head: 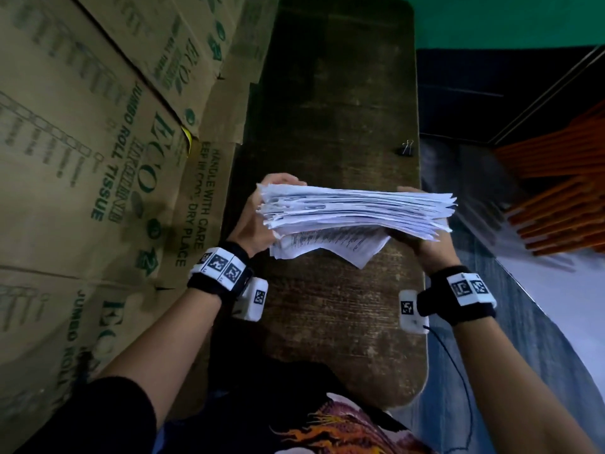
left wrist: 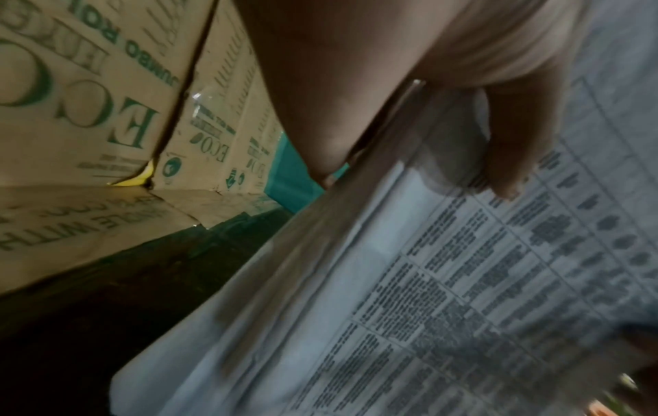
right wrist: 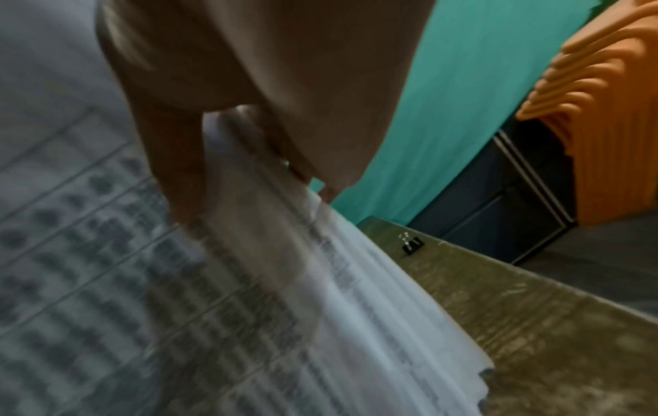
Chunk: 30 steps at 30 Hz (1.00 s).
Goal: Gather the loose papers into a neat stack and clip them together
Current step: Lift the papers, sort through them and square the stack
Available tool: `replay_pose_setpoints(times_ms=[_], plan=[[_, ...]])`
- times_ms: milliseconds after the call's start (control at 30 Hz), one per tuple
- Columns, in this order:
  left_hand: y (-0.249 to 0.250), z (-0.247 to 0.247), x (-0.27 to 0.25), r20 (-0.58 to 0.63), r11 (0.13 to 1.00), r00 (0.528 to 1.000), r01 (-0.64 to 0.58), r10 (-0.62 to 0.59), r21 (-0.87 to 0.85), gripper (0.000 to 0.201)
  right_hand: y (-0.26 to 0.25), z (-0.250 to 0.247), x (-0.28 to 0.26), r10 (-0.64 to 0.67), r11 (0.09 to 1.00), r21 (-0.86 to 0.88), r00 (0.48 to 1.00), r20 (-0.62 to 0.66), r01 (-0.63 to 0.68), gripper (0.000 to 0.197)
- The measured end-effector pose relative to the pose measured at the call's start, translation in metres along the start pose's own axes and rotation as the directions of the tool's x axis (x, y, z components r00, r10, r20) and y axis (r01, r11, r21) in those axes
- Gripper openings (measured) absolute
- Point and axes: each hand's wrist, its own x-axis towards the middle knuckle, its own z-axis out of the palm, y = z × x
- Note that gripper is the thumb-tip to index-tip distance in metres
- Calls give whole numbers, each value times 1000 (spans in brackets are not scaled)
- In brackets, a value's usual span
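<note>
A thick, uneven stack of printed papers stands on edge over the dark wooden table, held between both hands. My left hand grips its left end, thumb on the printed face. My right hand grips the right end, thumb on the sheets. A few sheets sag out below the stack. The papers fill the left wrist view, and the paper edges fan out in the right wrist view. A black binder clip lies on the table near its right edge, beyond the stack; the clip is untouched.
Tall cardboard cartons printed "ECO Jumbo Roll Tissue" wall in the table's left side. A stack of orange chairs stands on the right past the table edge. A teal wall is behind.
</note>
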Motion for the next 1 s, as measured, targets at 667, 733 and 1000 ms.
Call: replay_pose_setpoints(times_ms=[667,733,1000], plan=[[36,-49,-3,-150,941,964,-170,221,293,93,-91,18,48,-237,933,-199,927,289,300,35],[36,-37,3,10,959,994,-110,111,262,88,-95,32,52,-241,873,-334,910,337,354,28],[-7,-21,15,-183,976,983,15,26,219,18,-72,39,42,-59,660,-676,920,387,327,20]])
